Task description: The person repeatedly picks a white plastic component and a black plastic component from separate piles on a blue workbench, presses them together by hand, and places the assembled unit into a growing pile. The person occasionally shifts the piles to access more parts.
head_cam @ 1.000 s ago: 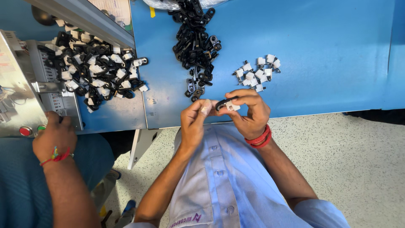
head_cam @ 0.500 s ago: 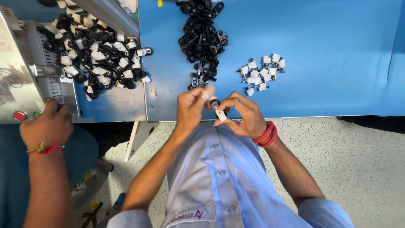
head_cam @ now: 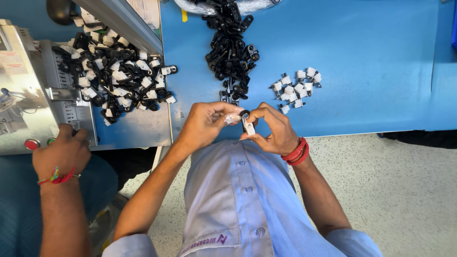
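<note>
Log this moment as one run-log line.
left hand: pinching small white plastic clip | right hand: holding small black-and-white part | blue table: black pieces pile, white pieces cluster

Scene bright and evenly lit; light appears to come from overhead. The blue surface (head_cam: 362, 57) shows flat, saturated colour with no hard glare. Shadows short and soft: thin dark edges under the white parts (head_cam: 296, 86) and under the black parts (head_cam: 232, 47). Mild sheen on the grey metal machine (head_cam: 21, 95) at left. Focus sharp over most of the frame; the small piece (head_cam: 247, 124) between the fingers (head_cam: 254, 116) is slightly soft. Wide-angle distortion at the edges: surface lines bow, the shirt (head_cam: 238, 204) looms large at the bottom. Speckled floor (head_cam: 395, 190) rendered clearly.
</note>
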